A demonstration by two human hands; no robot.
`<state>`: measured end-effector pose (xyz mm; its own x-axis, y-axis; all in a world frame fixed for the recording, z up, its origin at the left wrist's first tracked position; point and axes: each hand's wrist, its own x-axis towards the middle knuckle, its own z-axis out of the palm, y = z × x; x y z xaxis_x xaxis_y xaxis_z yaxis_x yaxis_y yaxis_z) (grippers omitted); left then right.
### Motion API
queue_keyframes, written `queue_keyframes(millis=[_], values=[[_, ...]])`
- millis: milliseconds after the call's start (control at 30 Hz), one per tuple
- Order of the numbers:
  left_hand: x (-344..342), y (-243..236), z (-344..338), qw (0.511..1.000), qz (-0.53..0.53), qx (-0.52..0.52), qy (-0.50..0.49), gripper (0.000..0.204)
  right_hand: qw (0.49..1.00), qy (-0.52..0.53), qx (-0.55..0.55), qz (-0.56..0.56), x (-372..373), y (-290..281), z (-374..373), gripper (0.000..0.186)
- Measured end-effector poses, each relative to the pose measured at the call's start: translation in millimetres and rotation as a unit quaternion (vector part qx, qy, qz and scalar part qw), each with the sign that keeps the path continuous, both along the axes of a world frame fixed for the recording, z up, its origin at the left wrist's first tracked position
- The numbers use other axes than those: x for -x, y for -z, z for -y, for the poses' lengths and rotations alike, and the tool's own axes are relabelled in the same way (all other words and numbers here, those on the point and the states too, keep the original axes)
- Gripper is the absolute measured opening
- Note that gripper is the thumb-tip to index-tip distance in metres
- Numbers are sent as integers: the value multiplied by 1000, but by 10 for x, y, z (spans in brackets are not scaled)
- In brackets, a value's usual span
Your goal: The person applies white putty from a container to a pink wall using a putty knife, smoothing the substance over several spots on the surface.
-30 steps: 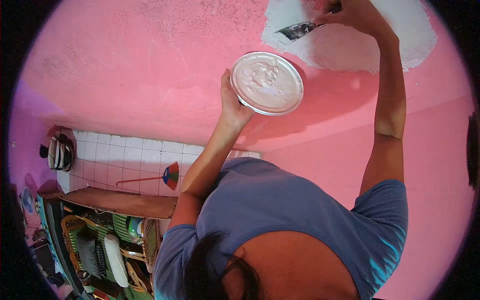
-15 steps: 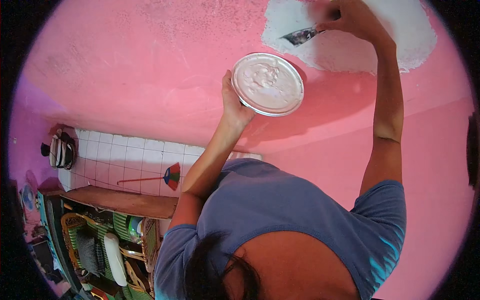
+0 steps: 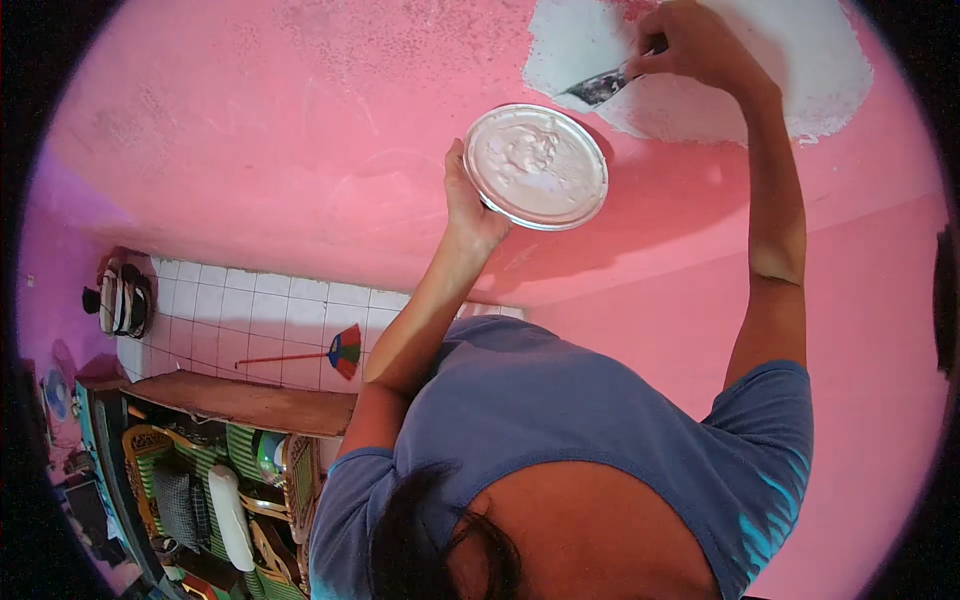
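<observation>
My left hand (image 3: 472, 205) grips a round metal lid (image 3: 537, 167) from its left side and from underneath, and thick whitish putty is spread over it. Part of that hand is hidden under the lid. At the upper right, my right hand (image 3: 695, 45) is closed round the dark handle of a putty knife (image 3: 597, 90). The blade points left and down, over the lower left edge of a white patch (image 3: 800, 75) on the pink wall (image 3: 330, 130). Whether the blade touches the wall, I cannot tell.
Down at the left, a broom (image 3: 343, 352) with coloured bristles lies on white floor tiles (image 3: 255, 310). A brown wooden board (image 3: 240, 400) stands beside rattan chairs (image 3: 140, 470) with green striped seats. Striped bundled items (image 3: 125, 300) sit near the wall's foot.
My right hand and the putty knife have moved slightly down and left, bringing the blade nearer to the lid. The left hand and the lid have hardly moved.
</observation>
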<state>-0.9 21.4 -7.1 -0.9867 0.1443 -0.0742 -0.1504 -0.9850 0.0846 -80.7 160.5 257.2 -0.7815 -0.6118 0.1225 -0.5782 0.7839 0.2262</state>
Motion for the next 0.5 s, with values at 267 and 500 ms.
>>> queue_keyframes(millis=[267,500], values=[[49,94,-9,1000,-20,-4,-10,63,996,-60,-40,-47,94,8,-101,33],[19,61,-1,1000,-1,0,-6,63,999,-30,-17,-21,88,30,-168,33]])
